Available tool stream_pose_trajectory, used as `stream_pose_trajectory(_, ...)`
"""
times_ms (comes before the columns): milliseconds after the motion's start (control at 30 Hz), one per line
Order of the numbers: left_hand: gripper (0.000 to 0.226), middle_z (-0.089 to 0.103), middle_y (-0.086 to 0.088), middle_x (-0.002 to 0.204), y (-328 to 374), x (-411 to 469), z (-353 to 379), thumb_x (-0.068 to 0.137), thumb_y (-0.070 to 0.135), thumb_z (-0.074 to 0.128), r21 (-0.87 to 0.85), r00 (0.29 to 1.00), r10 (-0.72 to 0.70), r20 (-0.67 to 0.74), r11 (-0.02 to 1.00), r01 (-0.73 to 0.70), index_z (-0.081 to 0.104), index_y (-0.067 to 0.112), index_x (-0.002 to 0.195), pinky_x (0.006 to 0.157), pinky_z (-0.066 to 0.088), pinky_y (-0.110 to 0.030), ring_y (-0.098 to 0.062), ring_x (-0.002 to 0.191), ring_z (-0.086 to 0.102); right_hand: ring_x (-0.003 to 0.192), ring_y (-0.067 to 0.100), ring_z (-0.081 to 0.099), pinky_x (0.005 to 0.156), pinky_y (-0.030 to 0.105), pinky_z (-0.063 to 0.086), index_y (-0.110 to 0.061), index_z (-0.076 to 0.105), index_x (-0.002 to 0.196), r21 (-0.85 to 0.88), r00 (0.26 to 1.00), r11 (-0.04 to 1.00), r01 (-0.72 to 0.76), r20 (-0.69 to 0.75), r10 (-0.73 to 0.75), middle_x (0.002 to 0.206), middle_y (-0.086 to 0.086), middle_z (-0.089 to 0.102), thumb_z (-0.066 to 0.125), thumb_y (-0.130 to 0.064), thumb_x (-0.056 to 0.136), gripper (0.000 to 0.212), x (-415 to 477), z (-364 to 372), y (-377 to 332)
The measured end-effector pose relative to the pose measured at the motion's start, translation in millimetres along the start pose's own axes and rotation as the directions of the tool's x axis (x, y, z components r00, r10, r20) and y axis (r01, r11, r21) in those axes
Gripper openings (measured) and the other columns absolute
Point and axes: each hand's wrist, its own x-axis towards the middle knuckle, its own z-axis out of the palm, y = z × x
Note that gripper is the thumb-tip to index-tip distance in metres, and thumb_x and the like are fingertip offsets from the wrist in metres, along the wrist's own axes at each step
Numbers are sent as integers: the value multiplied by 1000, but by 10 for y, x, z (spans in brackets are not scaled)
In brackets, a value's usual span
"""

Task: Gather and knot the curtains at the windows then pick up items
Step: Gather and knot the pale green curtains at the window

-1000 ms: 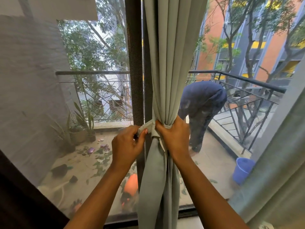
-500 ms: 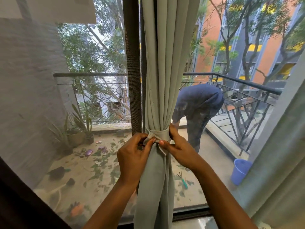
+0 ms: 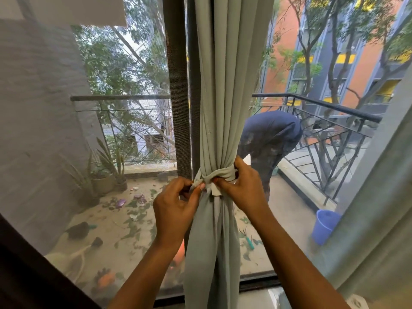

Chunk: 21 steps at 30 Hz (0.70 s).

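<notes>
A pale grey-green curtain (image 3: pixel 225 85) hangs gathered in front of the window's dark centre post. A fabric tie band (image 3: pixel 219 175) of the same cloth is wrapped round it at mid height, cinching the folds. My left hand (image 3: pixel 176 206) pinches one end of the band at the curtain's left edge. My right hand (image 3: pixel 242 187) grips the band and the curtain's right side, its thumb by the loose band end that hangs down in front.
A second curtain (image 3: pixel 379 197) hangs at the far right. Behind the glass and mesh screen is a balcony with a person bent over (image 3: pixel 272 139), a blue bucket (image 3: pixel 324 226), potted plants (image 3: pixel 104 175), scattered leaves and a metal railing (image 3: pixel 330 121).
Both hands have shifted on the tie band: the left now pinches the band's end, the right moved from in front of the curtain to its right side. The view tilted slightly.
</notes>
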Motion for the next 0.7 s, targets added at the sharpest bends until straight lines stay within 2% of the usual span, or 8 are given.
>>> stream_pose_trajectory(133,27,65,7,69,-35,30,48,81,42,69,4,998,-48,37,999,48,63,16,73,60,52,-39,-8,66,63,80,5,56,68,3,41,-14,57,98,3,994,1000,-11,-108,11,92,-2,63,73,-21,76,29,-12,136,-76)
stream_pose_trajectory(200,25,67,8,69,-23,73,81,78,42,71,13,997,-60,58,998,59,64,18,73,61,54,-36,-5,66,64,79,5,54,65,0,38,-17,54,94,-13,989,1000,-20,-148,18,90,-4,60,73,-20,76,26,-16,152,-95)
stream_pose_trajectory(333,17,67,10,69,43,110,163,77,35,74,51,994,-60,86,997,56,69,20,75,61,53,-33,-3,65,64,79,8,56,63,7,41,-19,52,91,-30,983,998,-62,-172,56,89,-5,59,73,-24,77,26,16,127,-62)
stream_pose_trajectory(467,15,66,8,69,80,76,236,81,28,76,97,994,-31,108,995,20,67,18,75,58,53,-34,-6,64,63,84,12,60,72,28,51,-15,56,95,-29,990,996,-89,-117,85,92,-2,63,73,-25,75,28,37,75,-17)
stream_pose_trajectory(567,15,64,5,69,110,83,271,81,22,75,127,996,-12,85,992,1,63,16,74,56,51,-36,-9,64,62,86,11,61,75,27,52,-16,56,100,-41,996,995,-88,-20,88,95,-2,64,74,-27,75,33,42,-10,-32)
stream_pose_trajectory(633,15,64,4,70,118,87,273,80,18,75,121,997,-15,77,993,6,62,16,74,56,52,-36,-10,65,62,89,12,61,78,31,52,-16,56,106,-70,993,994,-89,72,94,99,-1,64,75,-31,74,40,72,-90,-55)
stream_pose_trajectory(700,15,64,3,71,110,82,272,80,16,75,115,996,-14,85,993,4,62,16,75,57,52,-38,-11,66,63,90,13,61,78,32,52,-16,56,108,-112,990,990,-81,103,92,101,-2,65,76,-38,73,46,103,-152,-83)
